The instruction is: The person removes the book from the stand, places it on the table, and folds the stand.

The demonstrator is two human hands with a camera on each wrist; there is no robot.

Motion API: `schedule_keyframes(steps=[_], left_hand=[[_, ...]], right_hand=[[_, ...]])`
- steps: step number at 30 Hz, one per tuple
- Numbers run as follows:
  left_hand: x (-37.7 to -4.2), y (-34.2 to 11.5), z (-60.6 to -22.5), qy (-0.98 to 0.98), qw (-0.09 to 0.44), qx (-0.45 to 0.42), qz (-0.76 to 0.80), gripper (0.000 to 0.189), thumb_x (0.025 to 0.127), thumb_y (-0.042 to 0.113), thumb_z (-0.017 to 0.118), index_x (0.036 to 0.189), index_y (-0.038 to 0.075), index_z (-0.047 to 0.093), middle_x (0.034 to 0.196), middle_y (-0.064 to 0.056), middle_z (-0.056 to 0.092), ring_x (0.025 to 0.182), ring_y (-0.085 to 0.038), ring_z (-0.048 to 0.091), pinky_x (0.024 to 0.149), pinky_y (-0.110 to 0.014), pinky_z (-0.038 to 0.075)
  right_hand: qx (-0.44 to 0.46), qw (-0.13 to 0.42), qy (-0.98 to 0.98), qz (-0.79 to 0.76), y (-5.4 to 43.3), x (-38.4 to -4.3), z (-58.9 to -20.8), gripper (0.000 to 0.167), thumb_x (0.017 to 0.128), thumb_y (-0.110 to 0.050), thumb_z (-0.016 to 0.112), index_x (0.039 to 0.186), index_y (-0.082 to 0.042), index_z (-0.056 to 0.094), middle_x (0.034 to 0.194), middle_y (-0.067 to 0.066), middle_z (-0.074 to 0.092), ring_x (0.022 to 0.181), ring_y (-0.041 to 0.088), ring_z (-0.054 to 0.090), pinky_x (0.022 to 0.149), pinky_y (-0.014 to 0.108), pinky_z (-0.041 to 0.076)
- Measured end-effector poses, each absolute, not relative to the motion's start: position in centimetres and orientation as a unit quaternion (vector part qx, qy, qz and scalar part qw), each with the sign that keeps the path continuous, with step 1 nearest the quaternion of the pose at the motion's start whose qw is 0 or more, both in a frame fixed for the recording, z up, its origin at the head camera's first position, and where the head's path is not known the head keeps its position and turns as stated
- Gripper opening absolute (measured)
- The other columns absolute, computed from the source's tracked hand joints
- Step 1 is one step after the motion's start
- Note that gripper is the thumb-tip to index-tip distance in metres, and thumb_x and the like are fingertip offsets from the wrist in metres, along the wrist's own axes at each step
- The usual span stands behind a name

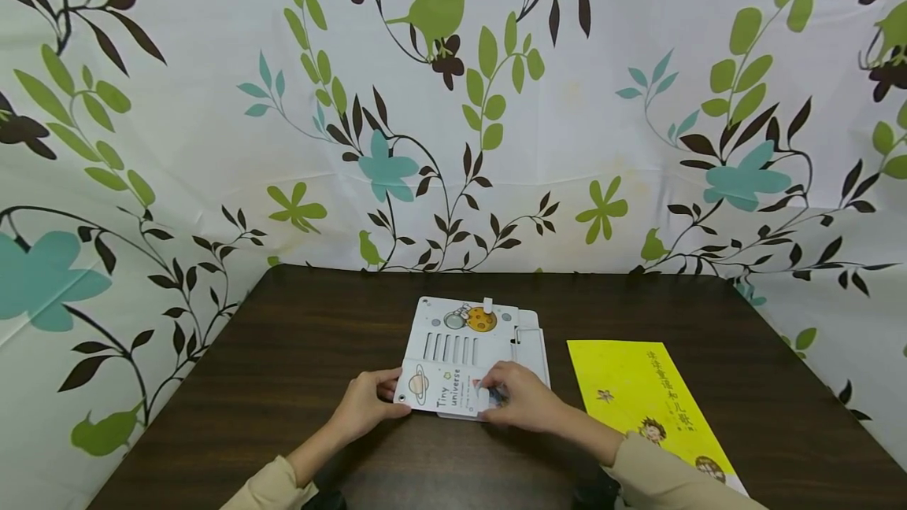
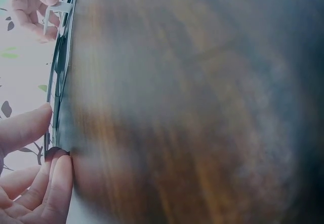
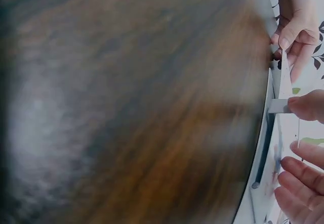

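A white book stand printed with planets lies on the table, its lower flap reading "Tiny universe". My left hand grips the flap's left corner, thumb in front and fingers behind. My right hand pinches a small white page clip on the flap's lower edge, right of the middle. In the left wrist view the stand shows edge-on, with the same clip at the top. Another white clip sits on the stand's top edge, and a metal wire shows at its right side.
A yellow book lies to the right of the stand, partly under my right forearm. The dark wooden table reaches back to a patterned curtain.
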State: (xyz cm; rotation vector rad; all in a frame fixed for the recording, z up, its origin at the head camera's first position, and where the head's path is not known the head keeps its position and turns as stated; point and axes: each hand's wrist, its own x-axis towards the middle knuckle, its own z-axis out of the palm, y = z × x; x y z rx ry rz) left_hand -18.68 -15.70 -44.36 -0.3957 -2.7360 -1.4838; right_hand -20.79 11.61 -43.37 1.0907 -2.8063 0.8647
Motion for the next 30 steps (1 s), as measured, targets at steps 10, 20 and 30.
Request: schedule_keyframes(steps=[10,20,30], left_hand=[[-18.5,-15.5,-44.4,-0.866,-0.001,-0.131,-0.482,0.059,0.062,0.002,0.080,0.112,-0.015,0.056,0.082,-0.009,0.064,0.069,-0.015,0.060,0.056,-0.019,0.047],[-18.1,-15.4,-44.2,-0.862,-0.009,-0.131,-0.490,0.059,0.062,0.003,0.080,0.113,-0.014,0.056,0.082,-0.008,0.064,0.069,-0.014,0.060,0.056,-0.019,0.047],[-18.1,-15.1,-44.2,-0.868,-0.004,-0.132,-0.478,0.058,0.062,0.003,0.080,0.112,-0.014,0.057,0.081,-0.006,0.064,0.068,-0.012,0.059,0.056,-0.019,0.047]], right_hand=[[0.335,-0.072,-0.881,0.325,12.4,-23.4,-42.1,0.036,0.078,-0.026,0.070,0.104,-0.002,0.063,0.093,0.003,0.063,0.084,0.015,0.055,0.077,0.029,0.049],[0.200,0.001,-0.909,0.365,12.6,-29.8,-43.1,0.043,0.080,-0.010,0.068,0.117,0.006,0.055,0.112,0.017,0.057,0.103,0.029,0.054,0.087,0.042,0.046],[0.178,0.029,-0.933,0.310,11.6,-32.4,-43.7,0.041,0.081,-0.010,0.065,0.116,0.009,0.056,0.094,0.013,0.058,0.082,0.021,0.050,0.073,0.036,0.046]])
